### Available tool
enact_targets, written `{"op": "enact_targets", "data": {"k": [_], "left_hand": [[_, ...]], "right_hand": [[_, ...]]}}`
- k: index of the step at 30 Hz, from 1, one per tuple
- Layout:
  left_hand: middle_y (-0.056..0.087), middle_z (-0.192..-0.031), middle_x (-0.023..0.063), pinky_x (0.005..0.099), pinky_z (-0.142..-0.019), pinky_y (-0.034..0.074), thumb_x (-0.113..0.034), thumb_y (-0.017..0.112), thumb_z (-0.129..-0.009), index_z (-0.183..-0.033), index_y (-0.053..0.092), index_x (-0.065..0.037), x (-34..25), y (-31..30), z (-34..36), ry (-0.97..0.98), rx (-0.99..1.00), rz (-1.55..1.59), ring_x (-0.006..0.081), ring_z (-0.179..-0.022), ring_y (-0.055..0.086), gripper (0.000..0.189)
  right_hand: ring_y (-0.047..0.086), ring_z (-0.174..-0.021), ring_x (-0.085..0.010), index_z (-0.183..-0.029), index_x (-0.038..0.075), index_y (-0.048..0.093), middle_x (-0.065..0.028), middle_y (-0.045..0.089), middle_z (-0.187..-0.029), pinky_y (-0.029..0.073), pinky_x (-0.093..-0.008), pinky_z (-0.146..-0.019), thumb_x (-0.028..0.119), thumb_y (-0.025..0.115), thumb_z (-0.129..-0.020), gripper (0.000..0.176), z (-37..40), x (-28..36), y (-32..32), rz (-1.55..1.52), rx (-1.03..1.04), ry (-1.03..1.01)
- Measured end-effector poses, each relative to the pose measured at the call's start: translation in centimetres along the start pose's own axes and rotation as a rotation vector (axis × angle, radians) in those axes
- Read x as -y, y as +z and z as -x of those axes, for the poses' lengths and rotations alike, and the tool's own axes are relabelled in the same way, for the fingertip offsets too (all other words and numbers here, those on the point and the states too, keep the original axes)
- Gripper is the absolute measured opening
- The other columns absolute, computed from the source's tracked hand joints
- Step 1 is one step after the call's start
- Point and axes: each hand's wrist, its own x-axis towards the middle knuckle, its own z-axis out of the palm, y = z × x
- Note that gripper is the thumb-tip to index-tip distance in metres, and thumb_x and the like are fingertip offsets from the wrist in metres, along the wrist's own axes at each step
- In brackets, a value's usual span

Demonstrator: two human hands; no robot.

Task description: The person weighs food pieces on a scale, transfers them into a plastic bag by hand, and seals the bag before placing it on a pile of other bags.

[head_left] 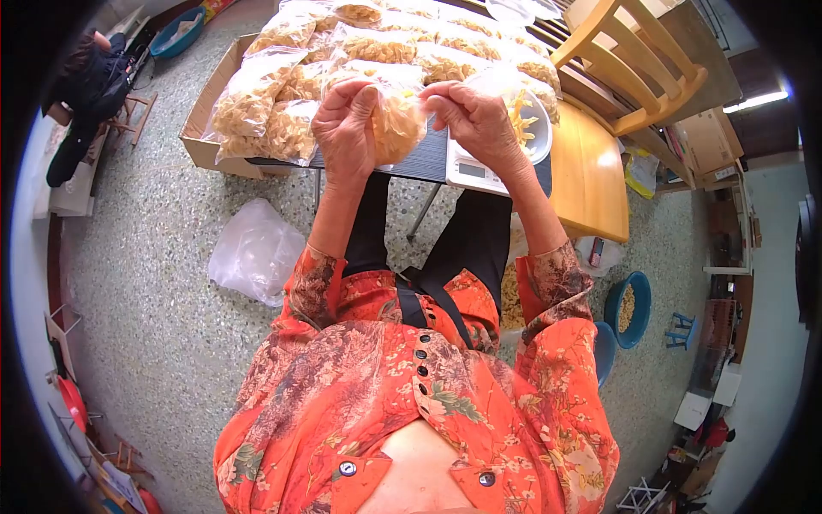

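Note:
A clear plastic bag of pale yellow-brown pieces [398, 128] hangs upright at the table's front edge, its top between my two hands. My left hand [347, 128] is closed on the bag's upper left edge, thumb and fingers pinched. On the other side, my right hand [471, 120] pinches the bag's upper right corner. Just right of that hand, a bowl [539, 128] with yellow pieces rests on a white scale [467, 174]. Behind and left of my hands, many similar filled bags [248, 103] lie piled up.
A cardboard box [201, 141] borders the pile at left. A wooden chair [655, 103] and a wooden surface [591, 188] stand at right. On the floor are a plastic bag [257, 257] and a blue tub [632, 313]. Another person [90, 77] is at far left.

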Motion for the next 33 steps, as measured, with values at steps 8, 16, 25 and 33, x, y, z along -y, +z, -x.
{"op": "enact_targets", "data": {"k": [8,16,25,33], "left_hand": [[0.067,-0.105,0.0031,0.0221,-0.079,0.047,0.000,0.071,-0.091,-0.097,0.069,-0.003,-5.4,-0.4,-3.3,0.193,0.444,-0.655,0.0074,-0.089,0.058,0.007],[0.065,-0.083,0.0005,0.0254,-0.058,0.044,-0.008,0.064,-0.096,-0.098,0.063,-0.005,-10.1,2.7,-4.4,0.050,0.731,-1.055,0.0062,-0.064,0.052,0.003],[0.051,-0.071,0.0017,0.0287,-0.056,0.040,-0.020,0.085,-0.078,-0.098,0.073,-0.003,-9.7,3.6,-4.8,0.095,0.960,-1.521,0.0110,-0.061,0.047,0.029],[0.064,-0.084,0.0094,0.0408,-0.075,0.050,-0.029,0.077,-0.082,-0.079,0.074,-0.005,-8.3,4.1,-4.9,-0.093,1.091,-1.959,0.0304,-0.081,0.066,0.024]], "right_hand": [[0.060,-0.073,-0.0075,-0.103,0.005,0.074,-0.0015,0.066,-0.087,0.052,-0.0222,-0.068,0.006,0.078,-0.085,0.019,-1.5,0.9,-2.8,0.136,-0.016,-0.220],[0.068,-0.073,-0.0227,-0.088,0.004,0.071,-0.0089,0.069,-0.084,0.054,-0.0302,-0.068,0.007,0.075,-0.085,0.006,-2.5,2.5,-3.2,0.120,-0.079,-0.349],[0.068,-0.076,-0.0301,-0.088,0.004,0.068,-0.0113,0.068,-0.083,0.055,-0.0367,-0.070,0.008,0.070,-0.088,0.004,-2.1,1.2,-1.5,0.309,-0.116,-0.387],[0.068,-0.074,-0.0299,-0.090,0.005,0.067,-0.0119,0.068,-0.083,0.054,-0.0363,-0.068,0.009,0.069,-0.089,0.004,-1.4,0.8,-0.3,0.292,-0.123,-0.385]]}}
